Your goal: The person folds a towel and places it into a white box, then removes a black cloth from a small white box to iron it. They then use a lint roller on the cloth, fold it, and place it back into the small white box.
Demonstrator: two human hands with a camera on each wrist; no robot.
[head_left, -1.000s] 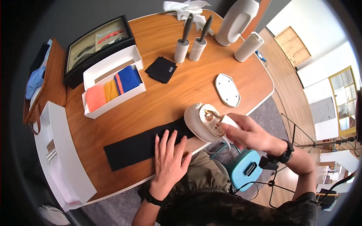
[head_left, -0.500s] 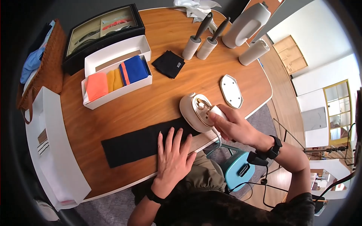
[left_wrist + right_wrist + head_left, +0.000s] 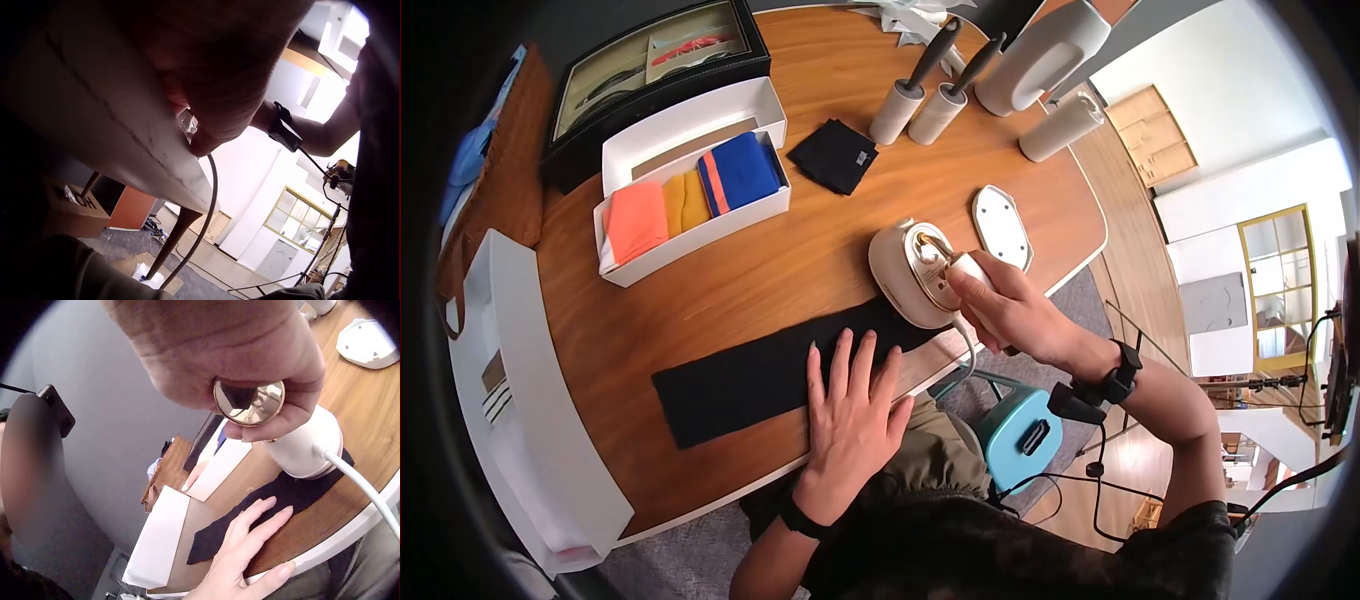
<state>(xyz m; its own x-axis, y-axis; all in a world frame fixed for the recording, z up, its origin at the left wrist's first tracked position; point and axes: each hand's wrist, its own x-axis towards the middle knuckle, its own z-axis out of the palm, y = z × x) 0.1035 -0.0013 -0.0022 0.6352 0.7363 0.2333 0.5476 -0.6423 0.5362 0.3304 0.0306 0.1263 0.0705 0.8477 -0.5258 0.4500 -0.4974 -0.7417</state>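
My right hand (image 3: 1022,312) grips the white handle of a small white iron (image 3: 892,272) with gold trim. The iron stands on the right part of a long black folded cloth (image 3: 725,388) near the table's front edge. In the right wrist view, the handle's shiny gold end (image 3: 250,403) shows between fingers and palm. My left hand (image 3: 847,425) lies flat on the cloth's front edge, fingers straight and slightly spread, to the left of the iron. The left wrist view looks mostly under the table, and the cloth is hidden there.
Behind the iron lies a white plate (image 3: 1002,226). A box of folded coloured cloths (image 3: 632,222), a folded black cloth (image 3: 835,156), two lint rollers (image 3: 897,112) and a white bottle (image 3: 1040,60) stand farther back. The iron's white cord (image 3: 362,487) hangs over the table edge.
My right hand has moved the iron leftward and a little away from my body over the cloth. The left hand stays flat on it. The head view has shifted slightly.
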